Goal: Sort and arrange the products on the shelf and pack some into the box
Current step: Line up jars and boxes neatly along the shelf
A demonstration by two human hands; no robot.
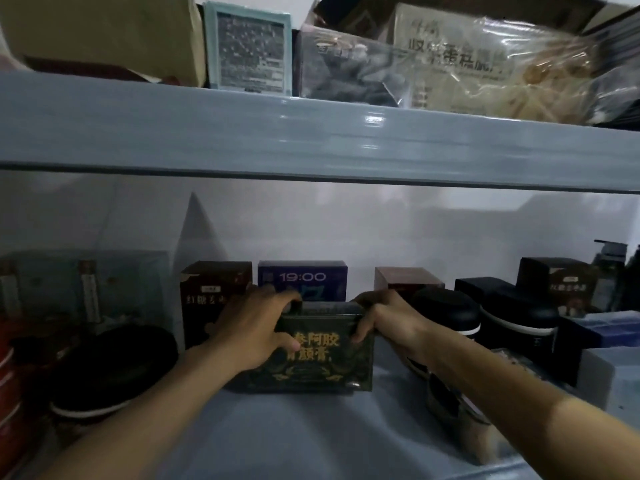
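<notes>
Head view: both hands grip a dark green box (329, 362) with gold lettering, upright at the middle of the lower shelf (311, 441). Left hand (254, 327) curls over its upper left corner, hiding the left edge and first characters. Right hand (384, 320) clamps the upper right corner. Purple "19:00" box (302, 277) just behind, lower half hidden. Side items dim and blurred.

Wht wall (346, 230) at back (grey shadow (199, 237) L side).
</notes>
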